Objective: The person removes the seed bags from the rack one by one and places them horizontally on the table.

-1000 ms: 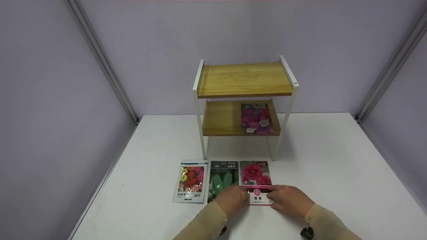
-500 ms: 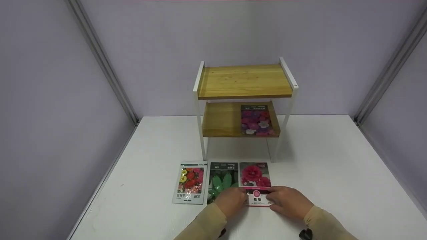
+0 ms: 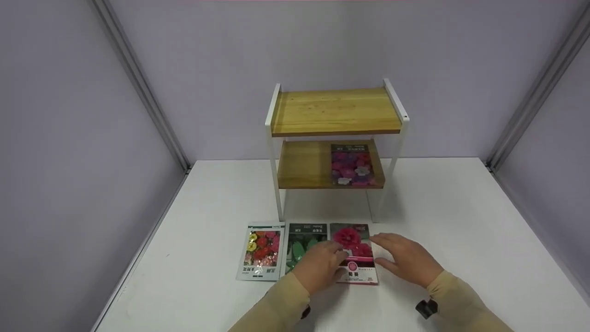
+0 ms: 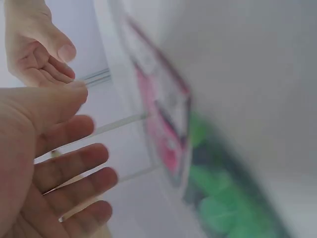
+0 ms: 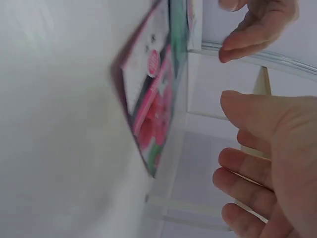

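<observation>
A seed packet with dark pink flowers lies flat on the white table, the rightmost of three in a row. Over its left edge hovers my left hand, fingers loosely bent and holding nothing. Off its right edge is my right hand, thumb and fingers spread apart. Both wrist views show a gap between the fingers and the packet. A green-leaf packet, partly covered by my left hand, lies beside it. Furthest left lies a white-bordered packet with red and yellow flowers.
Behind the row stands a two-tier rack with white side frames and a wooden top shelf. On its lower shelf, a packet of purple and pink flowers lies at the right. Grey-white panels wall the table at the back and sides.
Both hands have let go of the dark pink flower packet and lifted away from it. The right hand has moved a little right and back; the packet stays in place.
</observation>
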`<state>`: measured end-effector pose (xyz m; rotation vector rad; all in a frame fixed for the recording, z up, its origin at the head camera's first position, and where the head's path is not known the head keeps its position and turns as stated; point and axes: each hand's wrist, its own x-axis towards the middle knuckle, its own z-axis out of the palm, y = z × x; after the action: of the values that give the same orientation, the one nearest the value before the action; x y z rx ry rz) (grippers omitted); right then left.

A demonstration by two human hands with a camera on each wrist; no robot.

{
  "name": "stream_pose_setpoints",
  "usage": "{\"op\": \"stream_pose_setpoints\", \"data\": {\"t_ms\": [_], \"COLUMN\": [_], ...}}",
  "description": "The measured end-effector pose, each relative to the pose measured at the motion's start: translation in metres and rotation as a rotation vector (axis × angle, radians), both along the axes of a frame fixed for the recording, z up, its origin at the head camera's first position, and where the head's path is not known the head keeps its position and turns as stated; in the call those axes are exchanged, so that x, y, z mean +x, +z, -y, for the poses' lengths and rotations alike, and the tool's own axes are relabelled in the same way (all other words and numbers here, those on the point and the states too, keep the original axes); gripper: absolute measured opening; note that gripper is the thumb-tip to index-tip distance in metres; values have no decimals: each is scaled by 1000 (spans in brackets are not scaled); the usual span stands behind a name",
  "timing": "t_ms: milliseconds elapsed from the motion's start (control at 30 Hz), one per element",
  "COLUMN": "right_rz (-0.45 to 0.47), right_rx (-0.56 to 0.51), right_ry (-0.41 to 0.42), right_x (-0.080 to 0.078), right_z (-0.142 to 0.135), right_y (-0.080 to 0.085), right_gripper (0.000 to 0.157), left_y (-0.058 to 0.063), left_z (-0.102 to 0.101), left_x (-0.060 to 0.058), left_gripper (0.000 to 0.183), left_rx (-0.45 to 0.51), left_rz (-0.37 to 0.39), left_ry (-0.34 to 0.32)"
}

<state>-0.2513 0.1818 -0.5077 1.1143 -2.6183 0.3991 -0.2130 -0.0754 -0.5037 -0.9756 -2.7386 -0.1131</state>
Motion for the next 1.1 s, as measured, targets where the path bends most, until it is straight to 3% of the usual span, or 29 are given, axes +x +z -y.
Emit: {"op": "stream_pose_setpoints", "data": {"t_ms": [200, 400, 567, 733, 900, 1100], "right_rz": [-125, -168, -222, -247, -193, -179], "right_rx": [-30, -22, -37, 21, 67, 164], "right_ry": [14, 5, -21, -56, -114, -122], "right_x": [-11, -18, -29, -43, -64, -88], "right_z": [7, 20, 31, 50, 65, 73], "right_y": [22, 44, 58, 68, 75, 84], "right_gripper": [60, 62, 68, 75, 74, 73], "left_y": [24, 45, 60, 73, 85, 89], "left_z": [10, 18, 23, 26, 18, 6], "left_x": [-10, -25, -42, -62, -84, -109], "left_gripper": [51, 59, 62, 68, 70, 70], "left_rx": [39, 29, 24, 18, -29, -105], "left_rz": [-65, -142, -149, -164, -149, -54], "left_ry": [52, 77, 85, 91, 107, 192]}}
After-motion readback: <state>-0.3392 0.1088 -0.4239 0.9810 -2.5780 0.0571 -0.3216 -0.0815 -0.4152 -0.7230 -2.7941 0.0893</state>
